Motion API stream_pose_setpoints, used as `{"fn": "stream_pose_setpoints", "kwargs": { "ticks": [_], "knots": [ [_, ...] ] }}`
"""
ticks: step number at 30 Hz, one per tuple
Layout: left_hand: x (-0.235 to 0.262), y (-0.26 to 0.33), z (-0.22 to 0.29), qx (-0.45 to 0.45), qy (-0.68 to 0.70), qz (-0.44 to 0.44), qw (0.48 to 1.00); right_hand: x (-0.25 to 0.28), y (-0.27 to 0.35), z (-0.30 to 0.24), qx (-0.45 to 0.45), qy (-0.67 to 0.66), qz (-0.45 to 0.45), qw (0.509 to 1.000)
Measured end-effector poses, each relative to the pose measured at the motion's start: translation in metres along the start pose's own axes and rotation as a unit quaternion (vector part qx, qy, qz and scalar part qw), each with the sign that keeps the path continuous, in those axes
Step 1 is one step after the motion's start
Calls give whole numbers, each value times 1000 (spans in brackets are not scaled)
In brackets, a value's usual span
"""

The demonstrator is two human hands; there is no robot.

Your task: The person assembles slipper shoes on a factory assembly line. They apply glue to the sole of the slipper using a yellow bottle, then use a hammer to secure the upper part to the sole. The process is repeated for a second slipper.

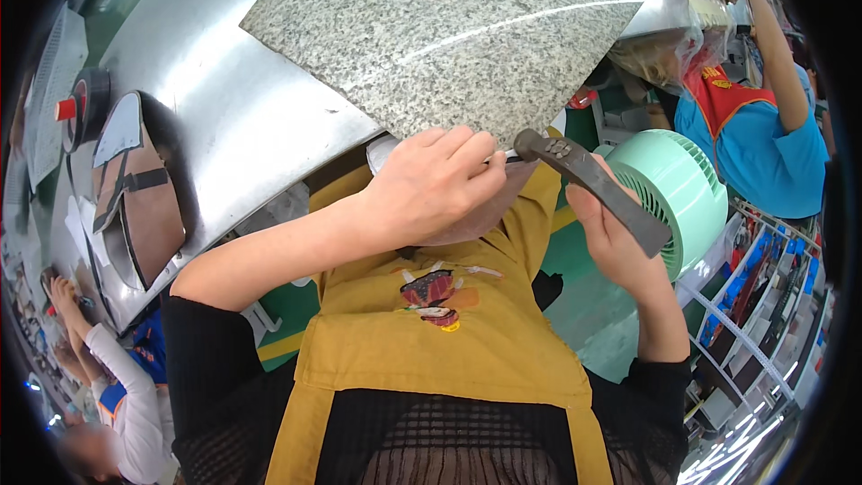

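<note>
At the near corner of a speckled granite slab [449,45], my left hand [435,184] is closed on a brownish-mauve piece of leather or fabric [476,216]. Its fingers curl over the edge, and the hand hides much of the piece. My right hand [615,238] grips a dark metal hammer [597,189]. The hammer's rounded striking end sits by the slab's corner, just right of my left fingers. Whether it touches the piece or the slab, I cannot tell. The hammer's handle is mostly hidden in my fist.
A mint-green fan [682,193] stands close beside my right hand. On the metal table [206,63] to the left are a brown bag piece [144,189] and a black tape roll [90,108]. Co-workers sit at far left and upper right, near a plastic bag [660,58].
</note>
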State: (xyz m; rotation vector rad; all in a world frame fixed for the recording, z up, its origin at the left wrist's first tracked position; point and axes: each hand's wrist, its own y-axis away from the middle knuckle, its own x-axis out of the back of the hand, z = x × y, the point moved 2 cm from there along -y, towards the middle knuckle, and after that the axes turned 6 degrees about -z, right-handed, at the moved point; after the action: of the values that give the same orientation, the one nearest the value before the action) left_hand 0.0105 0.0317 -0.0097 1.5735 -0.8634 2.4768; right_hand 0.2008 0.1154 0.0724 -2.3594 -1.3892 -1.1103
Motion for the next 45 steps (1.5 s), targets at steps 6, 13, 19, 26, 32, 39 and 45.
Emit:
{"fn": "stream_pose_setpoints", "kwargs": {
  "ticks": [6, 13, 19, 26, 32, 39, 45],
  "knots": [
    [-2, 3, -1, 5, 2, 4, 1000, 0, 7, 0, -95, -104, -25, 990],
    [0, 4, -1, 18, -20, -22, 999, -2, 5, -7, -55, -57, -32, 996],
    [2, -1, -8, 102, 45, -10, 994, -16, -6, -8, 10, 66, -86, 994],
    [2, 7, -6, 33, -11, 29, 999, -10, -7, -9, -18, -61, -56, 996],
    [2, 6, -2, 16, -26, 47, 998, -6, -8, -12, -3, -22, -99, 995],
    [1, 8, -3, 31, -34, 31, 998, -5, -6, -11, 15, 31, -90, 995],
    [9, 11, -18, 80, 78, -4, 994, -15, -11, -14, 8, 20, -118, 993]
  ]
}}
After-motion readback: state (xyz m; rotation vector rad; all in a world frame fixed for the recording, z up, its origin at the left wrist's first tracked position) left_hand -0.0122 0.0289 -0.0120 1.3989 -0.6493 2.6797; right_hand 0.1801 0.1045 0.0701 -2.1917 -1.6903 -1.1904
